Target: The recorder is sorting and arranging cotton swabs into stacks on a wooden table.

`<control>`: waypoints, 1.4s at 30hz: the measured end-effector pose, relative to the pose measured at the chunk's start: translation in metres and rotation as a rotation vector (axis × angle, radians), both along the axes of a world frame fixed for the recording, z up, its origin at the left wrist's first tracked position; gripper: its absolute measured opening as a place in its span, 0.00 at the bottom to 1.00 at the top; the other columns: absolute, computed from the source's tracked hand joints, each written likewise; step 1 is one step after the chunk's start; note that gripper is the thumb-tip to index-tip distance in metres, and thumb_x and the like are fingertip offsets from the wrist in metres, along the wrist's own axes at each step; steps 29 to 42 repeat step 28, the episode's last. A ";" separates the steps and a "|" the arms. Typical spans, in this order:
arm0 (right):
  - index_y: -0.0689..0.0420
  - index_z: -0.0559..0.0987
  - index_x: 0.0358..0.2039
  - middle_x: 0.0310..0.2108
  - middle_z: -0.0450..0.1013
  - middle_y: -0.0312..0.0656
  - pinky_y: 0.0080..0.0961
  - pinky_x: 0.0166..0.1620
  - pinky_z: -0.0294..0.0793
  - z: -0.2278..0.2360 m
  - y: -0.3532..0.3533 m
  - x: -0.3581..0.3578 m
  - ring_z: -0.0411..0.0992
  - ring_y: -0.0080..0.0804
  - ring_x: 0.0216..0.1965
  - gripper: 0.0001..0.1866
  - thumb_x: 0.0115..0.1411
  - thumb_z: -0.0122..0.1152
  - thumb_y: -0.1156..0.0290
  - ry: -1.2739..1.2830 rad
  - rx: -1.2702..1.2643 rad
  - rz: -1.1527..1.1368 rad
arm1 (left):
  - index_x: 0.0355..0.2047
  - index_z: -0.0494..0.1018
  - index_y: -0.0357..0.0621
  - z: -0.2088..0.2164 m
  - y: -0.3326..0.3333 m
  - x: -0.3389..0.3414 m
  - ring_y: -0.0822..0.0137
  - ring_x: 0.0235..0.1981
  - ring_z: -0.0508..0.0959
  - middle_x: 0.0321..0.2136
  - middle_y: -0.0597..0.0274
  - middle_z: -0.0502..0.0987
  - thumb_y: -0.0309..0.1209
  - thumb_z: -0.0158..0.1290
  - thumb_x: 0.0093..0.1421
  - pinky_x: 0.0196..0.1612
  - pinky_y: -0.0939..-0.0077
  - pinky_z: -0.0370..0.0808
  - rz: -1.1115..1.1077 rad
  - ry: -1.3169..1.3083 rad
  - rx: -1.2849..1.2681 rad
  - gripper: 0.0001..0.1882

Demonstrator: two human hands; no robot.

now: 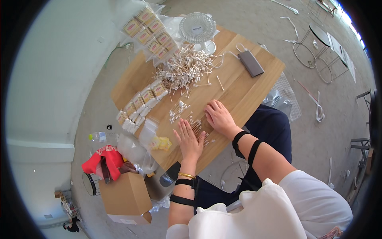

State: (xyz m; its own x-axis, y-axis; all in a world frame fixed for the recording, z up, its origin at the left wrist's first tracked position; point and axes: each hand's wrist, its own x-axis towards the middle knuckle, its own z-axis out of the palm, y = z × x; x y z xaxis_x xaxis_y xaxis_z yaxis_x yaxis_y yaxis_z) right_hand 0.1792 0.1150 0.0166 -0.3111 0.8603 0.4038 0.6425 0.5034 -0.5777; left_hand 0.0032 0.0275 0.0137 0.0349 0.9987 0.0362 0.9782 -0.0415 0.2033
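My left hand [189, 139] lies flat on the wooden table, fingers stretched out and thumb apart. It rests beside a small bunch of cotton swabs [196, 126], lined up roughly side by side between my two hands. On the other side of the bunch, my right hand [219, 117] is set down with fingers loosely bent and nothing visible in it; its fingertips are partly hidden. Just beyond my left fingertips lies another small cluster of cotton swabs [178, 110]. A large loose heap of cotton swabs [189, 67] covers the far part of the table [246, 95].
Filled swab packs [147, 95] stand in a row along the left edge. Bagged packs [153, 34], a glass cake stand [197, 28] and a grey power bank [250, 63] sit farther back. Clear bags and yellow papers [161, 143] lie near left. A cardboard box [125, 195] is on the floor.
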 end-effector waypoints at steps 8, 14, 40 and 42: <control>0.58 0.75 0.40 0.44 0.69 0.45 0.38 0.62 0.66 0.000 -0.001 -0.003 0.66 0.44 0.55 0.09 0.60 0.56 0.71 0.003 -0.018 0.002 | 0.71 0.41 0.26 0.005 0.022 -0.011 0.53 0.75 0.39 0.73 0.41 0.41 0.63 0.38 0.66 0.73 0.42 0.33 0.056 0.120 -0.090 0.52; 0.57 0.75 0.40 0.44 0.69 0.45 0.38 0.61 0.66 0.000 -0.001 -0.002 0.66 0.45 0.55 0.08 0.60 0.56 0.71 0.013 -0.020 0.012 | 0.71 0.42 0.28 0.001 0.011 -0.003 0.53 0.75 0.40 0.73 0.42 0.41 0.64 0.37 0.66 0.73 0.42 0.34 0.031 0.196 -0.053 0.52; 0.57 0.75 0.41 0.44 0.69 0.45 0.38 0.61 0.66 -0.003 0.002 -0.002 0.67 0.44 0.54 0.09 0.60 0.57 0.71 -0.007 0.009 0.014 | 0.71 0.40 0.29 0.004 -0.012 0.008 0.53 0.75 0.40 0.73 0.43 0.44 0.68 0.34 0.64 0.72 0.39 0.31 -0.073 0.115 -0.075 0.55; 0.57 0.75 0.41 0.44 0.69 0.45 0.38 0.61 0.66 -0.003 0.002 -0.002 0.67 0.44 0.54 0.09 0.60 0.57 0.71 -0.007 0.009 0.014 | 0.71 0.40 0.29 0.004 -0.012 0.008 0.53 0.75 0.40 0.73 0.43 0.44 0.68 0.34 0.64 0.72 0.39 0.31 -0.073 0.115 -0.075 0.55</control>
